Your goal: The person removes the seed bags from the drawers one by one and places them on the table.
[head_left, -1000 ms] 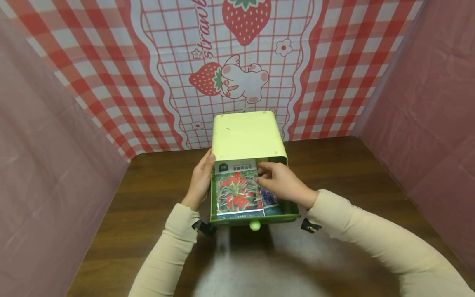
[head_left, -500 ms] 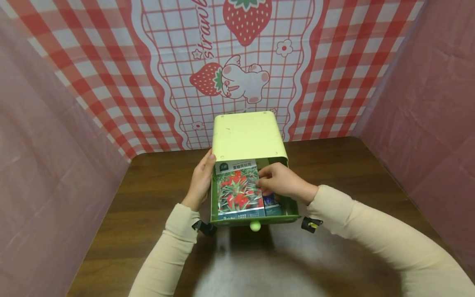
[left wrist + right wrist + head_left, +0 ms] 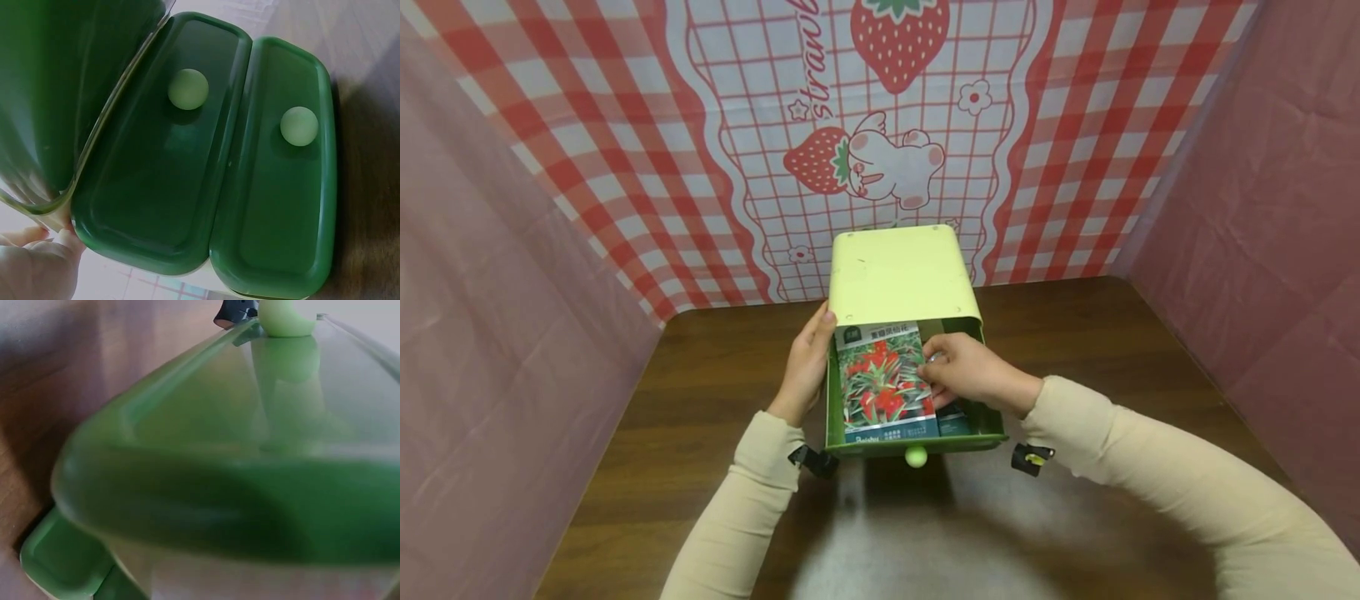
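A pale yellow-green cabinet (image 3: pixel 902 275) has its top drawer (image 3: pixel 985 443) pulled out. In the head view, my left hand (image 3: pixel 805 367) grips the cabinet's left side near its front edge; part of that hand (image 3: pixel 37 265) shows at lower left in the left wrist view. Inside the drawer lies a packet picturing red flowers (image 3: pixel 883 383). Its right edge is pinched between the thumb and fingers of my right hand (image 3: pixel 973 367). Partly under it and my hand is a darker packet (image 3: pixel 955 425). The right wrist view shows the drawer front, with that hand out of sight.
Two closed green drawers with round knobs, an upper one (image 3: pixel 156 156) and a lower one (image 3: pixel 275 206), sit below the pulled-out drawer. Behind the cabinet hangs a red checked cloth (image 3: pixel 1075 167). Pink fabric (image 3: pixel 1247 208) flanks the brown wooden table (image 3: pixel 647 425).
The red-flower packet has shifted slightly right and toward the drawer's front, with my right hand at its edge. It covers more of the darker packet. My left hand has stayed on the cabinet.
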The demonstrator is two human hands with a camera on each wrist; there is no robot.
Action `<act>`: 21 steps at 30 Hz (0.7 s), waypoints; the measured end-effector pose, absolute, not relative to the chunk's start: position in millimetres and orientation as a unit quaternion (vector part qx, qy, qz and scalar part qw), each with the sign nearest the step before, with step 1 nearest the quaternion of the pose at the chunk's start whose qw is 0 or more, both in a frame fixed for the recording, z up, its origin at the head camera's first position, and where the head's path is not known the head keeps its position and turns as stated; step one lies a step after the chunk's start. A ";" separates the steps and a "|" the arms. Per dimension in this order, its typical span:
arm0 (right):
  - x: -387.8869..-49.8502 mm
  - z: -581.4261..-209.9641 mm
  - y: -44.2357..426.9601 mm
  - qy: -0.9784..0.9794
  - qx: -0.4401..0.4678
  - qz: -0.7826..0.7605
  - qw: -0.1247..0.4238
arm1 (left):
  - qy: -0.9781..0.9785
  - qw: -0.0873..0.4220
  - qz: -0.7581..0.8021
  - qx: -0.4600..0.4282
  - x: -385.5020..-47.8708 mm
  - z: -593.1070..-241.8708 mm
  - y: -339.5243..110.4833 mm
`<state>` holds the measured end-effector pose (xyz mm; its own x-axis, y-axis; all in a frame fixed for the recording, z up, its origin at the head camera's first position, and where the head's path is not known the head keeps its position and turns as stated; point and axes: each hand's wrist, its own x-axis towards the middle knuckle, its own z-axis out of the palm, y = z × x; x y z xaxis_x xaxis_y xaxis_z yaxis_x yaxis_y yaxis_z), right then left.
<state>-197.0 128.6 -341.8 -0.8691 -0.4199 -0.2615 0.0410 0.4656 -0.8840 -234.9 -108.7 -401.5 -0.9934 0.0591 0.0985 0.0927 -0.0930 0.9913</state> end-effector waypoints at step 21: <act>-198.2 -324.4 154.9 0.821 -0.082 -0.524 0.212 | -0.699 0.028 -0.712 -0.055 -238.1 -404.2 -110.4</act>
<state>-198.2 154.9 -324.4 -0.8964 -0.3573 -0.2625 0.0877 0.4374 -0.8950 -238.1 -110.4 -404.2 -0.9924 0.0357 0.1174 0.1167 -0.0204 0.9930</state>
